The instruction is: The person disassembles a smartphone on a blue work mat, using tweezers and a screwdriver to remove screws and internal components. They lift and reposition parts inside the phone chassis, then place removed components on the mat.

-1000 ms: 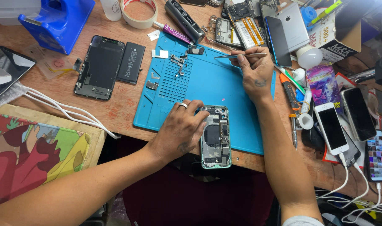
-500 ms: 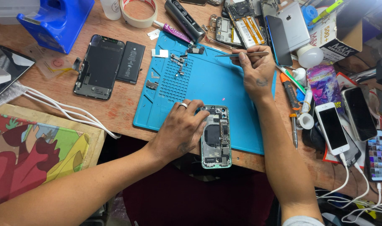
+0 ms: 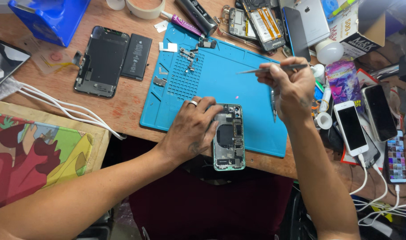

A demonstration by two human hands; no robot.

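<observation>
We look down on a phone repair bench, where the left hand [image 3: 192, 129] lies flat and loosely spread over the left edge of an opened smartphone [image 3: 229, 138], fingers resting on its frame and holding it down; a ring sits on one finger. The right hand [image 3: 292, 86] is raised above the blue silicone work mat [image 3: 229, 75], its fingers drawn together in a pinch on a pair of slim metal tweezers [image 3: 269, 69], whose tips point left over the mat.

The smartphone lies at the mat's near edge, its lower end overhanging the wooden table [image 3: 123, 106] towards us. Its back is off, and we see a dark round coil, circuit boards and a pale green frame.

Small screws and brackets [image 3: 187, 55] lie scattered on the mat's dotted grid at its far left. To the left of the mat, a detached black display panel [image 3: 100, 60] and a black battery [image 3: 136, 56] lie side by side on the table. At right, a white smartphone [image 3: 350, 128] lies plugged into a white cable among other handsets. A second metal tool [image 3: 273, 104] rests on the mat just beside the right hand.
</observation>
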